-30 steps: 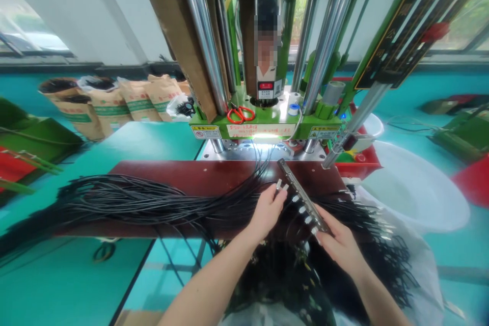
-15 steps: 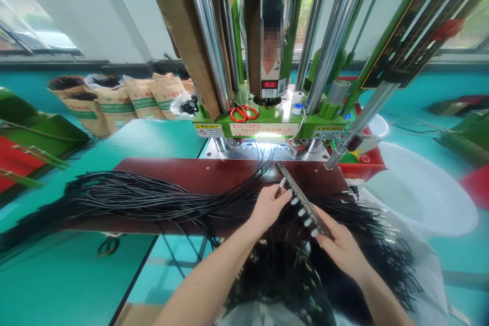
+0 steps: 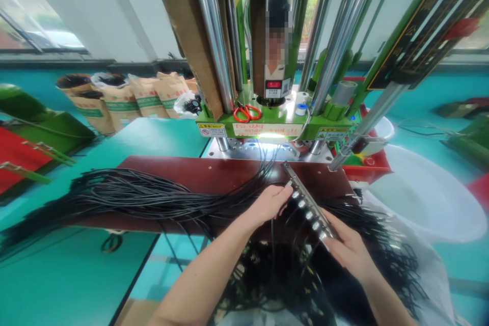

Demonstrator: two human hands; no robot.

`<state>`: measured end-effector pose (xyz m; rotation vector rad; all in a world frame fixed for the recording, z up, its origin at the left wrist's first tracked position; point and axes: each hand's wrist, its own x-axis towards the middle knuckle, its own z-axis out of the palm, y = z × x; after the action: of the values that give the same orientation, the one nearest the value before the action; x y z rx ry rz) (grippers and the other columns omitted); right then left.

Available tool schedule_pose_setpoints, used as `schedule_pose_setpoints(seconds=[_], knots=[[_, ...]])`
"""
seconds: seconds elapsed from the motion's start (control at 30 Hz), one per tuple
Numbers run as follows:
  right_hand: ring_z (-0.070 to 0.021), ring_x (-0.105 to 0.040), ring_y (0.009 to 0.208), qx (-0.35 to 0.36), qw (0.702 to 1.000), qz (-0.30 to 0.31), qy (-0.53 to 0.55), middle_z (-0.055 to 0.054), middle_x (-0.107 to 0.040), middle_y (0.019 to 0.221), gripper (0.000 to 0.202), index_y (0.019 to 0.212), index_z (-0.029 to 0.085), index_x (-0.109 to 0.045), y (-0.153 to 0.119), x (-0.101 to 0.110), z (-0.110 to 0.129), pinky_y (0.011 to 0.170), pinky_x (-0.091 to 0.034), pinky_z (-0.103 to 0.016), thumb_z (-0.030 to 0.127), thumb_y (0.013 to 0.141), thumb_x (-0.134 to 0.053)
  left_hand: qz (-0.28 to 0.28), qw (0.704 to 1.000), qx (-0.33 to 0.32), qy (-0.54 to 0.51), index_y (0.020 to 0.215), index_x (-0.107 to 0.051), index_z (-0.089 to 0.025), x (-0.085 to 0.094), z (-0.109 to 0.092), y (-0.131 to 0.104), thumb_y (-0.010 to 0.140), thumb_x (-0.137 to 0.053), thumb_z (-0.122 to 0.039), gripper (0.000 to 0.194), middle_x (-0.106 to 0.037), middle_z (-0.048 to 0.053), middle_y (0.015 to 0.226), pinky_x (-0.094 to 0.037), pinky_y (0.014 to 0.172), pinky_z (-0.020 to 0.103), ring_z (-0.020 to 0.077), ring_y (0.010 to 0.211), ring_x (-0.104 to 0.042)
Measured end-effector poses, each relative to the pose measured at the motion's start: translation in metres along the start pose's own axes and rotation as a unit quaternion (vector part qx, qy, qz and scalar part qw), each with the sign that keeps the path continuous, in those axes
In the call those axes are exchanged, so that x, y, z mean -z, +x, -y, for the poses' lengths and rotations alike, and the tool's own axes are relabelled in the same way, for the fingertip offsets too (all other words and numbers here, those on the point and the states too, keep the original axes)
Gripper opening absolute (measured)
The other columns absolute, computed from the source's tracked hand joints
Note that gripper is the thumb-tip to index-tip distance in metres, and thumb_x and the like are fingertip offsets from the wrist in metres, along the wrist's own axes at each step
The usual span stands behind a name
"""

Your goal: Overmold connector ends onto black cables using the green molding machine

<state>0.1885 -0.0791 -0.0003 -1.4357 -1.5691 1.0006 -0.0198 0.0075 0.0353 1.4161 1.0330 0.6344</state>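
My right hand (image 3: 349,245) is closed around the lower end of a long, narrow metal bar (image 3: 307,196). Several silver cable connectors (image 3: 308,214) stick out in a row along the bar's left side, with thin black cables hanging below. My left hand (image 3: 272,202) is at the upper part of the bar, thumb and fingers pinched on a connector (image 3: 289,184) that they mostly cover. Beneath both hands, a thick bundle of black cables (image 3: 153,193) lies across a dark red-brown board (image 3: 183,169).
A green press (image 3: 214,118) with steel columns stands just beyond the board. Red-handled scissors (image 3: 247,113) rest on its ledge. To the right are a red bin (image 3: 376,165), a large white tub (image 3: 431,193) and more loose cable ends (image 3: 397,254). Paper sacks (image 3: 143,97) line the back left.
My left hand has pushed its thumb up against the bar, and the silver connector it pinched there is now mostly covered. The view has shifted slightly; my right hand keeps its hold.
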Motion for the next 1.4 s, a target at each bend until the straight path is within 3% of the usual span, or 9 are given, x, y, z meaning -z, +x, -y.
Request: schedule_pose_setpoints(seconds=[0.1,0.4,0.6,0.73,0.87,0.97,1.13,1.27,1.4], knots=[[-0.0239,-0.055,0.105,-0.003,0.999,0.038,0.024,-0.004,-0.054,0.122,0.053,0.128,0.024,-0.046,0.001,0.001,-0.002,0.093,-0.042,-0.039,0.020,0.076,-0.052,0.016,1.000,0.010,0.006,0.046,-0.036,-0.018,0.002,-0.001,0.001,0.076,-0.034,-0.063,0.054,-0.038,-0.004,0.039,-0.026,0.037,0.021,0.0070,0.034,-0.034],[-0.0243,-0.051,0.111,0.042,0.998,0.033,-0.044,-0.004,-0.053,0.124,0.052,0.128,0.020,-0.047,0.001,0.001,0.010,0.095,-0.040,-0.036,0.020,0.076,-0.051,0.086,0.995,0.032,-0.036,0.048,-0.030,-0.018,0.013,-0.007,0.006,0.072,-0.044,-0.061,0.051,-0.028,-0.007,0.041,-0.021,0.038,0.019,0.0048,0.037,-0.027],[-0.0227,-0.053,0.108,0.056,0.995,0.051,-0.060,-0.002,-0.062,0.111,0.055,0.132,0.020,-0.041,0.002,-0.007,0.020,0.092,-0.044,-0.032,0.018,0.077,-0.046,0.062,0.996,0.060,-0.021,0.049,-0.029,-0.019,0.014,-0.004,0.016,0.072,-0.043,-0.062,0.050,-0.026,-0.008,0.041,-0.020,0.038,0.020,0.0050,0.035,-0.025],[-0.0216,-0.055,0.105,0.023,0.999,0.020,-0.030,-0.004,-0.063,0.108,0.052,0.128,0.018,-0.045,0.002,-0.012,0.021,0.090,-0.045,-0.033,0.018,0.076,-0.044,-0.020,0.990,-0.004,0.142,0.058,-0.042,-0.018,0.010,-0.007,0.014,0.080,-0.037,-0.055,0.043,-0.041,-0.004,0.051,-0.030,0.046,0.022,0.0092,0.046,-0.038],[-0.0209,-0.053,0.107,0.000,1.000,-0.001,-0.013,-0.004,-0.060,0.113,0.051,0.127,0.016,-0.045,0.002,-0.016,0.018,0.091,-0.043,-0.032,0.017,0.075,-0.044,-0.197,0.892,-0.153,0.378,0.090,-0.052,-0.019,-0.004,-0.012,-0.005,0.081,-0.047,-0.034,0.019,-0.054,0.003,0.085,-0.039,0.066,0.028,0.0166,0.077,-0.048],[-0.0210,-0.053,0.107,-0.005,1.000,0.001,-0.010,-0.004,-0.063,0.106,0.052,0.128,0.014,-0.043,0.002,-0.019,0.015,0.092,-0.043,-0.032,0.017,0.076,-0.042,-0.186,0.814,-0.225,0.503,0.086,-0.056,-0.018,-0.017,-0.010,-0.016,0.081,-0.049,-0.028,0.013,-0.053,0.006,0.085,-0.040,0.072,0.032,0.0203,0.084,-0.045],[-0.0211,-0.059,0.095,0.001,1.000,-0.007,-0.017,-0.003,-0.066,0.094,0.053,0.128,0.015,-0.043,0.000,-0.019,0.013,0.086,-0.046,-0.033,0.017,0.075,-0.042,-0.148,0.773,-0.212,0.579,0.077,-0.058,-0.016,-0.026,-0.009,-0.013,0.083,-0.046,-0.021,0.014,-0.054,0.006,0.078,-0.040,0.071,0.033,0.0192,0.077,-0.045],[-0.0181,-0.061,0.076,-0.017,0.999,-0.033,0.014,-0.003,-0.066,0.093,0.052,0.126,0.018,-0.044,0.001,-0.019,0.015,0.070,-0.050,-0.028,0.018,0.074,-0.043,-0.137,0.811,-0.184,0.538,0.071,-0.056,-0.016,-0.022,-0.010,-0.009,0.081,-0.048,-0.018,0.013,-0.056,0.006,0.076,-0.039,0.070,0.031,0.0184,0.078,-0.047],[-0.0142,-0.056,0.061,-0.062,0.995,-0.063,0.044,-0.002,-0.064,0.089,0.050,0.123,0.017,-0.045,0.006,-0.021,0.014,0.057,-0.047,-0.026,0.018,0.072,-0.043,-0.136,0.941,-0.127,0.281,0.068,-0.056,-0.017,-0.012,-0.011,-0.012,0.076,-0.055,-0.025,0.011,-0.055,0.000,0.066,-0.036,0.060,0.024,0.0126,0.064,-0.048]])
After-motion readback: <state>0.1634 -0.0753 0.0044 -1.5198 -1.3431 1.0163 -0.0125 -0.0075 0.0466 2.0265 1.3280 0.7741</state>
